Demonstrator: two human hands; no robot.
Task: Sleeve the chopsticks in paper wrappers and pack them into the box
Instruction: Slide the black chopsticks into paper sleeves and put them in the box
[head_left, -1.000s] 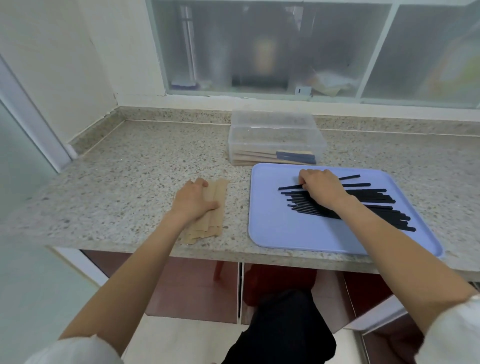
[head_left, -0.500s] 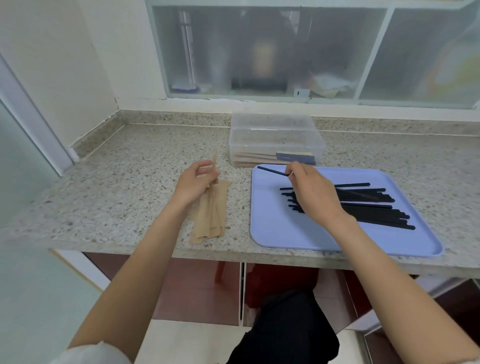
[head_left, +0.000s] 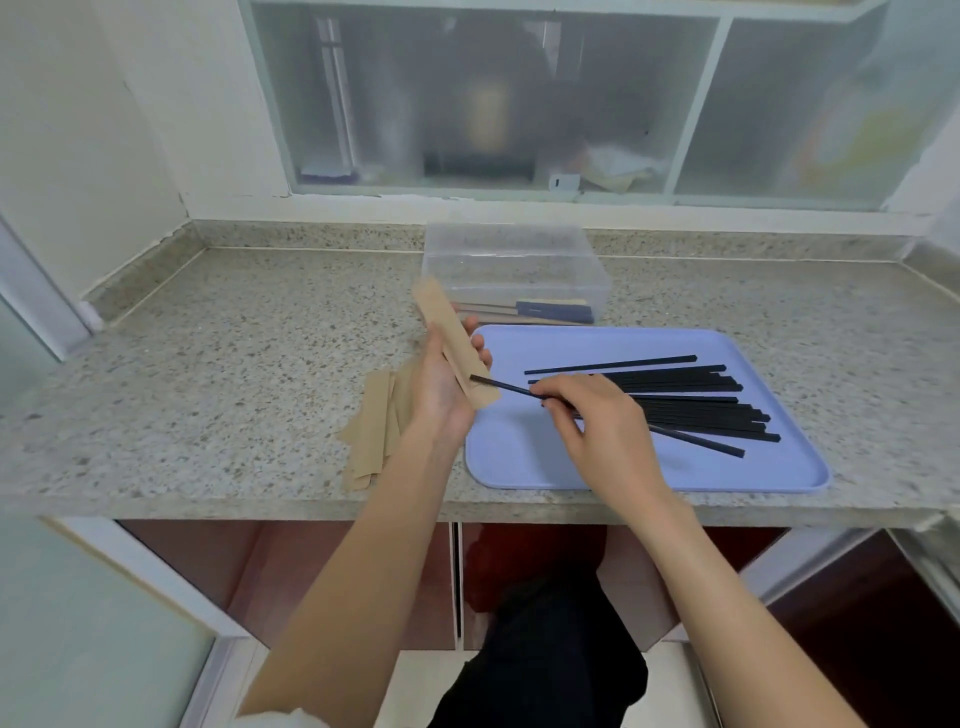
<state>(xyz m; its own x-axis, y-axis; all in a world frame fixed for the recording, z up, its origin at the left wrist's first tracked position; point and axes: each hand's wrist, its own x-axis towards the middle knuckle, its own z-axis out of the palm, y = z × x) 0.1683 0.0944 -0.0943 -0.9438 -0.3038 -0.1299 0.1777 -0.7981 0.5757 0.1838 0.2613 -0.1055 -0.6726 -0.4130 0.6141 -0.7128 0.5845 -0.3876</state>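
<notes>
My left hand (head_left: 441, 389) holds a brown paper wrapper (head_left: 451, 338) lifted off the counter, its near end toward the tray. My right hand (head_left: 597, 421) pinches black chopsticks (head_left: 506, 387) whose tip touches the wrapper's lower end; the other end sticks out behind my hand. A pile of loose black chopsticks (head_left: 691, 395) lies on the lilac tray (head_left: 519, 457). Spare brown wrappers (head_left: 374, 431) lie on the counter left of the tray. The clear plastic box (head_left: 514, 260) stands behind the tray with several sleeved chopsticks (head_left: 519, 312) in its bottom.
The speckled stone counter (head_left: 234, 364) runs wall to wall, with a raised back edge under a frosted window (head_left: 519, 104). The tray's front edge lies close to the counter's front edge. A white frame (head_left: 31, 291) stands at the far left.
My left hand lifted one wrapper off the stack and swung it toward the tray. My right hand carried chopsticks off the pile and brought the tip to the wrapper's end.
</notes>
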